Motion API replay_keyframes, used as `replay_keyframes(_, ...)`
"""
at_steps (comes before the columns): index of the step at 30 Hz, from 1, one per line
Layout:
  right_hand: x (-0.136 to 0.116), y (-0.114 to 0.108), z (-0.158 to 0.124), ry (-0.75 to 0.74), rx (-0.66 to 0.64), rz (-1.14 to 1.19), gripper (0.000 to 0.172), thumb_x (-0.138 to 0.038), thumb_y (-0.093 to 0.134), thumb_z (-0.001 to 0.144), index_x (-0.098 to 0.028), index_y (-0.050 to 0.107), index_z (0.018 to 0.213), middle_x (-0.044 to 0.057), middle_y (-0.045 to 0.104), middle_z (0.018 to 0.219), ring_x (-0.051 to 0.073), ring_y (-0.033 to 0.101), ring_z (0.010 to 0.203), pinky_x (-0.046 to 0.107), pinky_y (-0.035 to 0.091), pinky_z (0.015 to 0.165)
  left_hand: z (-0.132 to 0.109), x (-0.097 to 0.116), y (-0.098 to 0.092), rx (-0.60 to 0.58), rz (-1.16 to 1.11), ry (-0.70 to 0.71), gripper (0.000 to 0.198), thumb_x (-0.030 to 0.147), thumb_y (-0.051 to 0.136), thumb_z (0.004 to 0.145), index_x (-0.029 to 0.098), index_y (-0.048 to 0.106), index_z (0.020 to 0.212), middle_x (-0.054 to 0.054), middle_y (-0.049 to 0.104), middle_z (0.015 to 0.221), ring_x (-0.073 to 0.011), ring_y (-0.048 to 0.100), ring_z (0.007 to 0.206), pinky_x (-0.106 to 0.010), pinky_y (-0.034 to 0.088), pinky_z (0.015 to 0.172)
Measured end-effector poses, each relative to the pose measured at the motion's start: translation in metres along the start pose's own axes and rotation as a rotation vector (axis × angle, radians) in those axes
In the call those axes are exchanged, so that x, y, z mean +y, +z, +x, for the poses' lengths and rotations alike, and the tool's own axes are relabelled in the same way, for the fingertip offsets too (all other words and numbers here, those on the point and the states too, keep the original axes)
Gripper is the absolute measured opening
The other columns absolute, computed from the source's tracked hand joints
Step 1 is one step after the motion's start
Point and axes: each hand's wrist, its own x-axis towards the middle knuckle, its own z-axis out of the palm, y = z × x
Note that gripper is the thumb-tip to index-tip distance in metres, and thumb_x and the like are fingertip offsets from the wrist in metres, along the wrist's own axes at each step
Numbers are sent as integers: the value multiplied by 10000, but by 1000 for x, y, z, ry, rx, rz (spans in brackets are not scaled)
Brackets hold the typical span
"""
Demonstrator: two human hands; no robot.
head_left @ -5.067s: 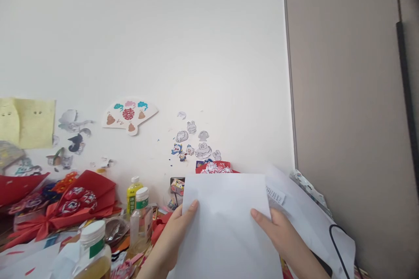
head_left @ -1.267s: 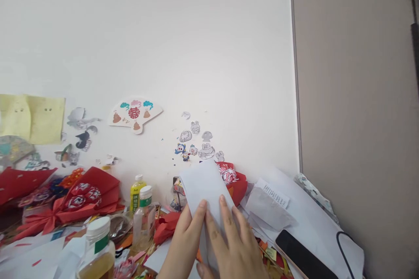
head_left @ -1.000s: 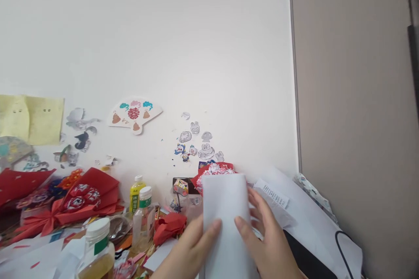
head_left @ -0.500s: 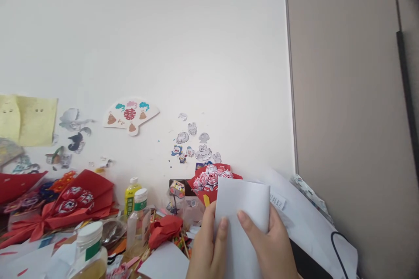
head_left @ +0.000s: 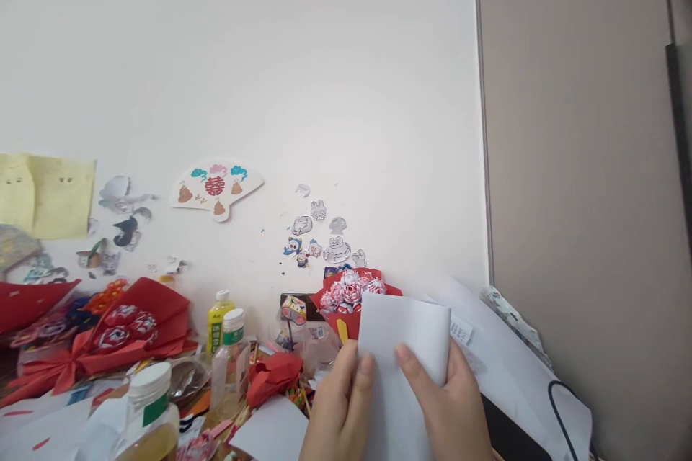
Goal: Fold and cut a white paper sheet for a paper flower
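Note:
A folded white paper (head_left: 403, 331) stands upright between my two hands at the lower right of the middle. My left hand (head_left: 342, 403) grips its left edge, with the thumb on the front face. On the other side, my right hand (head_left: 451, 400) holds the right edge, thumb pressed on the front and fingers hidden behind. A bouquet of red and white paper flowers (head_left: 351, 292) in red wrapping shows just behind the paper's upper left corner. The lower end of the paper runs out of the frame.
Bottles (head_left: 148, 410) stand at the left on the cluttered table, with a yellow one (head_left: 217, 317) behind. Another red bouquet (head_left: 130, 324), crumpled red paper (head_left: 274, 377) and a white sheet (head_left: 273, 428) lie around. Large white sheets (head_left: 519, 353) and a black cable (head_left: 559, 410) are at the right.
The folded paper has turned slightly, its upper right corner now a little further right. Both hands keep their hold, and the left one sits slightly further left.

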Motion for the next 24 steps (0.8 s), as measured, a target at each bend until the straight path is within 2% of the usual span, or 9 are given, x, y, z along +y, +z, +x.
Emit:
replay_keyframes(2,-1,1,-1,-7,-4,-24,540,-493,699,594,-176,582,1016,109,690,1032,334,612,982,385,502,770,0,5,-4,-1,-19,2,313,494,421,860,229,554,759,15,614,652,-167,547,608,-226,442,611)
replay_keyframes(4,0,2,-3,-17,-30,-44,534,-485,695,600,-169,588,1017,111,697,1004,333,623,947,387,503,756,0,9,-8,35,-62,-26,299,496,442,850,226,567,879,33,597,598,-169,532,553,-235,434,583)
replay_keyframes(6,1,4,-5,-31,-60,-61,522,-478,690,600,-162,602,1007,109,707,959,326,638,891,391,503,748,0,11,-11,103,-112,-62,345,506,464,835,220,554,1006,27,633,633,-177,548,554,-244,432,572)
replay_keyframes(9,4,8,-6,-51,-66,-74,512,-466,687,592,-162,622,998,100,715,915,316,649,840,380,507,724,1,12,-12,208,-136,-96,381,511,503,807,206,566,1027,-20,695,797,-211,614,710,-258,452,625)
replay_keyframes(12,6,10,-6,-65,-43,-82,518,-446,687,587,-163,626,1017,93,716,908,310,651,833,363,513,695,2,12,-11,251,-125,-83,350,482,507,811,201,590,1003,-50,701,917,-232,618,876,-270,464,726)
replay_keyframes(16,7,9,-6,-61,-48,-95,537,-446,693,576,-168,620,1029,91,712,934,317,647,855,370,515,702,1,13,-10,238,-97,-67,318,477,485,828,214,600,966,-46,694,909,-219,616,829,-263,464,686)
replay_keyframes(19,6,9,-6,-37,-65,-86,554,-468,679,596,-161,596,1050,107,699,994,323,640,889,393,509,747,0,15,-12,216,-99,-74,295,473,493,827,214,580,938,-10,668,752,-183,576,655,-254,444,620)
replay_keyframes(21,6,9,-7,-35,-76,-79,554,-475,669,611,-153,588,1055,116,693,1015,322,637,901,401,501,778,0,16,-13,192,-144,-86,277,466,505,821,214,565,921,18,635,671,-167,540,583,-249,437,603)
replay_keyframes(24,8,9,-6,-48,-78,-90,541,-469,675,605,-153,602,1038,109,706,962,323,641,887,396,503,769,1,18,-16,159,-236,-105,253,459,529,806,220,553,886,28,627,674,-159,530,577,-229,420,556)
